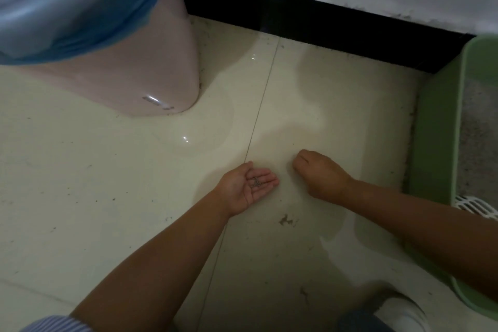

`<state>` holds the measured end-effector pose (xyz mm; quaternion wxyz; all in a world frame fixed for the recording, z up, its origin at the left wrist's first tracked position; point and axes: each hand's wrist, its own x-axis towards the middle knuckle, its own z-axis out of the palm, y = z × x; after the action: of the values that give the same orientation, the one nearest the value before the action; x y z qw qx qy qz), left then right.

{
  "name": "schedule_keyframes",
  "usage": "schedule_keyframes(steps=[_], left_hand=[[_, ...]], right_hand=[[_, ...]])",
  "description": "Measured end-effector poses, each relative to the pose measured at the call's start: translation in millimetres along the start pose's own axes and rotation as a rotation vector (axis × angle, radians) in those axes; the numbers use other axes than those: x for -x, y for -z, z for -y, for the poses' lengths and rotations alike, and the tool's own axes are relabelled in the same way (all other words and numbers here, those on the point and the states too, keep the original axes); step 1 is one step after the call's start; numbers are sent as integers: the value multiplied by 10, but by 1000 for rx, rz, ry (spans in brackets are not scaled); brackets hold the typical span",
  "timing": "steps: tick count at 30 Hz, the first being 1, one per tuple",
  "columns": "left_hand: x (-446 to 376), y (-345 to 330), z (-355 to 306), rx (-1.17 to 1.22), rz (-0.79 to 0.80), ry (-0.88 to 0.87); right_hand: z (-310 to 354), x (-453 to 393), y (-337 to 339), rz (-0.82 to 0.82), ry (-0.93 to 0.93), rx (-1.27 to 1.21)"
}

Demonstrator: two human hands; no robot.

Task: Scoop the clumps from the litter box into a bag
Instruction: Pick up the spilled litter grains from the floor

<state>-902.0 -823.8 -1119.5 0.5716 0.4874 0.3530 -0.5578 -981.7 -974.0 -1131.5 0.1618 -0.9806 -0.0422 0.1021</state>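
Note:
My left hand (249,187) lies palm up just above the floor, fingers apart, with a small pinch of grey litter grains (256,183) on the palm. My right hand (319,174) is beside it, fingers curled down against the tile; whether it pinches anything is hidden. The green litter box (436,143) stands at the right edge, with grey litter (477,127) inside. A white slotted scoop (474,206) rests at its near rim. The blue bag (67,3) lines a pink bin (140,73) at the top left.
Pale floor tiles (107,183) carry scattered litter specks and a dirt smear (287,220) just near of my hands. A black baseboard (323,24) runs under the white wall at the back. My white shoe (401,312) shows at the bottom right.

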Motion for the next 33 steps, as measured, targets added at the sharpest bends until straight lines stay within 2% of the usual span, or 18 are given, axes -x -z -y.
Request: schedule_keyframes(steps=[2, 4, 6, 8, 10, 11, 15, 21, 27, 33], left_hand=[[5, -51, -27, -14, -19, 3], [14, -86, -45, -33, -39, 12], [4, -73, -54, -26, -25, 29], [-31, -16, -67, -7, -10, 49], [-67, 30, -70, -11, -4, 55], [-75, 36, -61, -16, -4, 51], [-78, 7, -31, -12, -8, 21], [-58, -29, -35, -27, -5, 11], [-98, -5, -23, -44, 1, 5], [-113, 12, -10, -62, 6, -6]], right_hand=[[160, -49, 21, -103, -39, -225], [257, -60, 96, -133, -53, -345], [175, -33, 160, -123, -99, -319], [-22, -2, 212, -98, -225, -257], [-201, 26, 274, -17, -399, -194], [-265, 47, 266, 30, -413, -178], [-285, 123, 190, 235, -327, -131], [-231, 149, -11, 84, -208, -65], [-217, 140, -66, 91, -129, 24], [-181, 145, -28, 114, -138, 22]])
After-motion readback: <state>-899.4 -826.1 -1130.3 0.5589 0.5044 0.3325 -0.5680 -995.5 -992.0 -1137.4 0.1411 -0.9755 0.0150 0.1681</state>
